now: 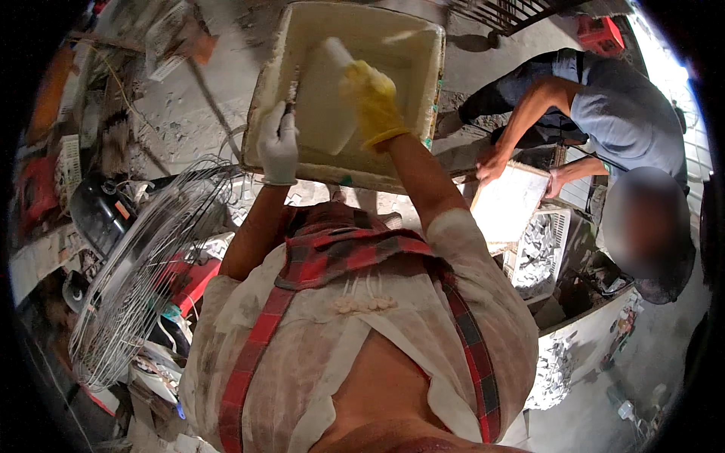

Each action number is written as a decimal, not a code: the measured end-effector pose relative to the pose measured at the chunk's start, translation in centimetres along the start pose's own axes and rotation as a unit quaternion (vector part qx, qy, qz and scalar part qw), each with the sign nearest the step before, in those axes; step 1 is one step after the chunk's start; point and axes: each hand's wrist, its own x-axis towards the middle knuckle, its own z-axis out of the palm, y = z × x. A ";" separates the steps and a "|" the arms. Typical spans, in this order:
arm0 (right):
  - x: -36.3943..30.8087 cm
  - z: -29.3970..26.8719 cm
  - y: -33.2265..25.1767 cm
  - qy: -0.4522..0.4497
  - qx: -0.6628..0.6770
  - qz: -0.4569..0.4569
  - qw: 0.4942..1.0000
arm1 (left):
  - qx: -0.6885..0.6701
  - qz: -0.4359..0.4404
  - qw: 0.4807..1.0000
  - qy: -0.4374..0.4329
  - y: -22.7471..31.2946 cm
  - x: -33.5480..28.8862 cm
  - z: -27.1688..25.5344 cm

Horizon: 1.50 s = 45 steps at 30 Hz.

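In front of me stands a large, pale rectangular tub (260, 98) with a worn rim, holding what looks like milky liquid. My right hand (372, 102), in a yellow rubber glove, reaches over the tub with its fingers closed round a whitish elongated piece (337, 52). That piece is blurred, so its kind cannot be told. At the tub's left side is my left hand (277, 147) in a white glove. Its fingers are bent around a narrow, speckled strip (293, 89) that points away from me over the tub; what it is I cannot make out.
A wire-caged fan (128, 287) stands close on my left. To the right a co-worker (630, 113) bends over, both hands on a white board (513, 198). Below it sits a white crate (560, 234) with small grey-white pieces. A red crate (600, 34) lies far right.
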 end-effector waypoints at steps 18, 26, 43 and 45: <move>-3.4 -11.2 -10.3 0.022 -0.105 -0.227 0.968 | 0.012 -0.006 0.999 -0.048 -2.4 0.7 -2.9; -18.0 -25.9 -17.3 0.161 -0.035 -0.221 0.961 | -0.122 -0.165 0.901 -0.383 2.0 -1.0 4.3; -47.2 -33.2 15.6 0.469 0.217 0.223 0.827 | 0.084 -0.295 0.618 -0.724 -1.6 -20.1 27.3; -46.7 -32.0 16.9 0.487 0.303 0.168 0.801 | 0.102 -0.264 0.627 -0.726 -3.2 -20.5 29.8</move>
